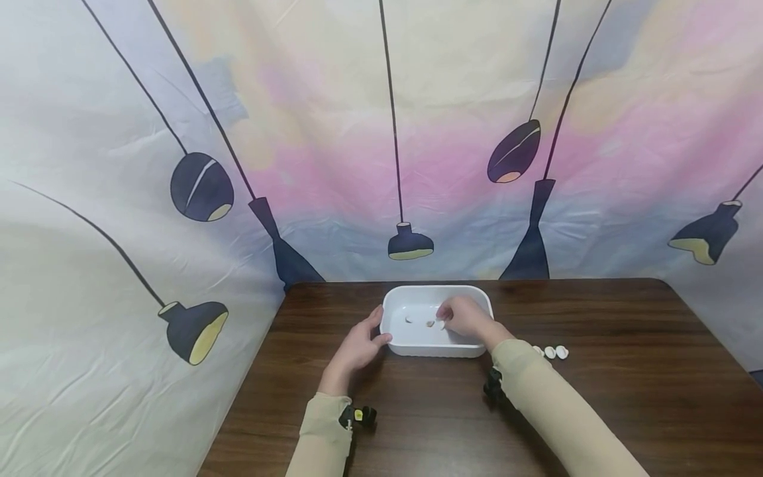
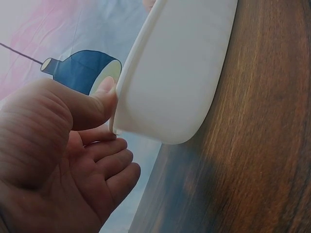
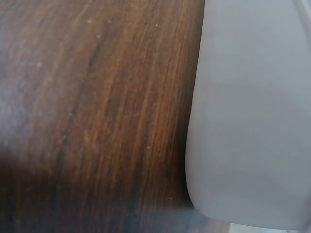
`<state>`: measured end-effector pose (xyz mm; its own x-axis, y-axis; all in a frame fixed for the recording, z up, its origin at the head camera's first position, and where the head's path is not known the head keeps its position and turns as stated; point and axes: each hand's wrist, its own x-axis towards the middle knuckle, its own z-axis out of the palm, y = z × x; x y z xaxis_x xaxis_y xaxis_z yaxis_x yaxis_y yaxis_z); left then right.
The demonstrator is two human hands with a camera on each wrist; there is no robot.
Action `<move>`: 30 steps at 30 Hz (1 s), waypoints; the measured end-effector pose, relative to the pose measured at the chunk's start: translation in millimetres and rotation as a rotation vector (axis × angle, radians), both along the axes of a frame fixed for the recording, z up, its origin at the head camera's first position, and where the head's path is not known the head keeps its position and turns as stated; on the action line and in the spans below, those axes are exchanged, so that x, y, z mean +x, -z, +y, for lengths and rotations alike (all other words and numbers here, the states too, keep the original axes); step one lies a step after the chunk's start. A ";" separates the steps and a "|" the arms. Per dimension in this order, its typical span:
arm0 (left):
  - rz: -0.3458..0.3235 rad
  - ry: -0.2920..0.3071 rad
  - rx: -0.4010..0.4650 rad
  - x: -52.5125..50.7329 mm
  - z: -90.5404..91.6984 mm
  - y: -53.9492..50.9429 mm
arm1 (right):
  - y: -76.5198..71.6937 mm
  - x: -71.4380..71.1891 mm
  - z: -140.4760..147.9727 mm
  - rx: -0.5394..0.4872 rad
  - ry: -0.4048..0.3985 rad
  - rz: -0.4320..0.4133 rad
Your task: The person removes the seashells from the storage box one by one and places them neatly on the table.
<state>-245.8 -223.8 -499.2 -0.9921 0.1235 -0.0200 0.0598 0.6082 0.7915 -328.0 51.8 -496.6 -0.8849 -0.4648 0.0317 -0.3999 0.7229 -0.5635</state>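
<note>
A white rectangular dish (image 1: 438, 351) stands on the table, its near side also filling much of the right wrist view. My left hand (image 1: 359, 341) grips its left end, and in the left wrist view the thumb (image 2: 104, 99) presses the rim while the other fingers curl below. Inside the dish at the right is my right hand (image 1: 467, 318), fingers bent down at a small white shell (image 1: 442, 325) that it seems to pinch. Two more small shell-like pieces, one whitish (image 1: 408, 320) and one brownish (image 1: 430, 324), lie on the dish floor. The right wrist view does not show the right hand's fingers.
Several white shells (image 1: 561, 352) lie in a row on the brown wooden table (image 1: 626, 397), right of the dish and partly behind the right sleeve. A cloth (image 1: 334, 132) printed with hanging lamps rises behind the table's far edge and along its left side.
</note>
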 end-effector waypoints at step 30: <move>0.015 0.021 0.021 1.0 -0.1 -0.3 | 0.9 1.7 -0.3 0.031 0.041 -0.020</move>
